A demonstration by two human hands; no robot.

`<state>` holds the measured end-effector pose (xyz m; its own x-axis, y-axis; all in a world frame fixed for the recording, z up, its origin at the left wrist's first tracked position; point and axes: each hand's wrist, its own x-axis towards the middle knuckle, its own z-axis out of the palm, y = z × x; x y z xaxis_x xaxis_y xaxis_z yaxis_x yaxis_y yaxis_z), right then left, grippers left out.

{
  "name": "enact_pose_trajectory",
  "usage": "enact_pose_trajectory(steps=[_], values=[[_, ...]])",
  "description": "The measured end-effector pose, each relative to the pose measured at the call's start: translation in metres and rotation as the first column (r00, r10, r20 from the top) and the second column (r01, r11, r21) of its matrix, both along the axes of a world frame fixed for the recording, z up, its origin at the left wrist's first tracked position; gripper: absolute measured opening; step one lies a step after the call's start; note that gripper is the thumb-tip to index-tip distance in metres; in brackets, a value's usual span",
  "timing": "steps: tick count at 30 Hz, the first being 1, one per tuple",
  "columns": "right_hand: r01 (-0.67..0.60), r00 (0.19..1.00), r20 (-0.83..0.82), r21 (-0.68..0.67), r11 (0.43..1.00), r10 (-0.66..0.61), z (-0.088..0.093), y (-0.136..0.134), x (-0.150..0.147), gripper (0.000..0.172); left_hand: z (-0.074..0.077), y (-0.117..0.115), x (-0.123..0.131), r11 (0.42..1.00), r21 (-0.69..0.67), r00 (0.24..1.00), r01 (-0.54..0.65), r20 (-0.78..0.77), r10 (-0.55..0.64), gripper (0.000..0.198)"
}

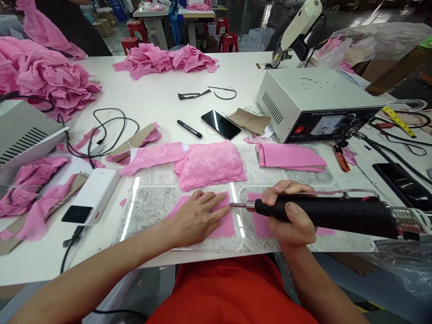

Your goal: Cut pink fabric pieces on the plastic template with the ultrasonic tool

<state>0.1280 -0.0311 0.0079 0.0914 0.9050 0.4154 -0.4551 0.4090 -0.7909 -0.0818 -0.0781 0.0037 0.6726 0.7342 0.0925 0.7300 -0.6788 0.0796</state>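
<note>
My left hand (pixel 199 218) lies flat, fingers stretched out, on a pink fabric piece (pixel 224 226). In my right hand (pixel 293 220) is a black ultrasonic handpiece (pixel 337 213) with a pointed metal tip. Its tip is close to my left fingertips, at the fabric's right side; whether it touches the cloth I cannot tell. A second pink fabric piece (pixel 261 223) lies partly hidden under my right hand and the handpiece. Both pieces rest on a clear plastic template (pixel 148 211). Behind my hands sit a stack of pink lace pieces (pixel 211 164) and a folded pink fabric stack (pixel 290 156).
A grey power box (pixel 313 103) with a meter stands back right, cables running from it. A phone (pixel 221 124), a marker pen (pixel 189 129) and orange-handled snips (pixel 341 158) lie about. At left are a white power bank (pixel 92 195), black cables and a pink fabric heap (pixel 40 76).
</note>
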Motion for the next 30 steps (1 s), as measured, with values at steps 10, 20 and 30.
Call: enact_pose_trajectory(steps=[10,20,30], values=[[0.002,0.998,0.057,0.026,1.000,-0.003,0.001,-0.001,-0.002,0.009,0.000,0.001,0.001,1.000,0.009,1.000,0.003,0.017,-0.003,0.032],[-0.010,0.999,0.051,0.007,1.000,0.010,0.010,-0.006,0.012,0.012,-0.001,0.000,0.000,1.000,-0.030,1.000,-0.004,0.031,0.005,0.034],[-0.076,0.996,0.040,-0.013,0.997,0.077,0.004,-0.021,0.015,0.014,-0.002,-0.002,0.003,1.000,-0.016,0.999,-0.022,0.047,0.023,0.033]])
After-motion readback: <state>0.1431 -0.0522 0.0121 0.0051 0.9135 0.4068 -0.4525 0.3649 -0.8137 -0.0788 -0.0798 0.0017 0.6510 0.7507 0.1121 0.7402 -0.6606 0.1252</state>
